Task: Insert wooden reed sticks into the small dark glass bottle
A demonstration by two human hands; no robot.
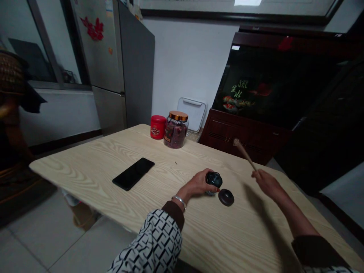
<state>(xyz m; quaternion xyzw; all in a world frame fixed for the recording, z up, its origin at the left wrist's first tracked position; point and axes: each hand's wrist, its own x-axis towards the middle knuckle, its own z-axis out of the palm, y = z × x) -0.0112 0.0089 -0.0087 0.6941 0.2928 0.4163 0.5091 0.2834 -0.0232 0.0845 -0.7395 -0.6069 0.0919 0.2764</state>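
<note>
My left hand [199, 182] is closed around a small dark, round, open-topped jar [214, 178] resting on the wooden table [204, 231]. Just to the right of the jar lies a dark brown round lid [226, 197], flat on the tabletop. Above the table's right part, my right hand [266, 183] grips the lower end of a thin wooden stick [246, 154]. The stick slants up to the left, and its far end looks frayed or brush-like. What the jar holds cannot be made out.
A black smartphone [133, 173] lies left of centre. At the back edge stand a red canister [158, 127] and a clear jar [175, 131] with a copper lid and dark red contents. Beyond are a fridge [108, 68] and a fish tank [264, 83]. A person [14, 110] is at far left.
</note>
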